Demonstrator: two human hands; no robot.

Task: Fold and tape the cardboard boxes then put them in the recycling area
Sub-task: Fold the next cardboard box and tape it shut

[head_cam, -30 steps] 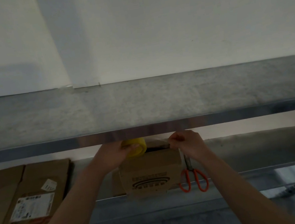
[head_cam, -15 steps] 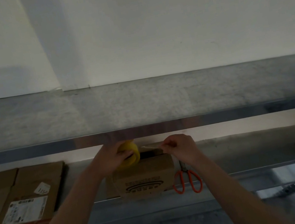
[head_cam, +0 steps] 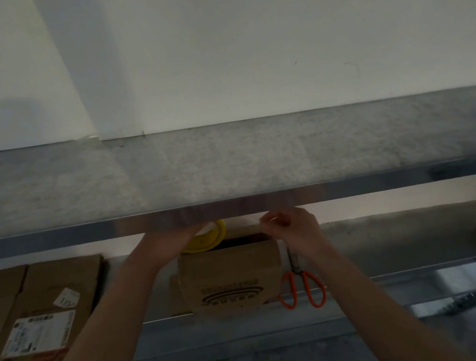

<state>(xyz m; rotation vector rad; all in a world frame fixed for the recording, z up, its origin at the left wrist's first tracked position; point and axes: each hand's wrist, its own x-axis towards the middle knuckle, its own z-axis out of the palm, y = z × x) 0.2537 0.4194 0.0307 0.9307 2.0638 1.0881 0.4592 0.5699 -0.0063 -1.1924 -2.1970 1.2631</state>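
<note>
A small brown cardboard box (head_cam: 231, 277) with a dark printed logo stands on the lower metal shelf (head_cam: 401, 247), its top open towards the back. Above its top, the left hand (head_cam: 174, 244) grips a yellow roll of tape (head_cam: 208, 238), partly hidden under the upper metal shelf (head_cam: 227, 163). The right hand (head_cam: 292, 228) pinches the end of a tan tape strip (head_cam: 244, 230) stretched from the roll. Orange-handled scissors (head_cam: 302, 288) lie just right of the box. Flattened brown cardboard sheets (head_cam: 39, 304) with a white label lie at the left.

Upper shelf (head_cam: 235, 206) low over box (head_cam: 231, 277) (scissors (head_cam: 300, 287) right).
</note>
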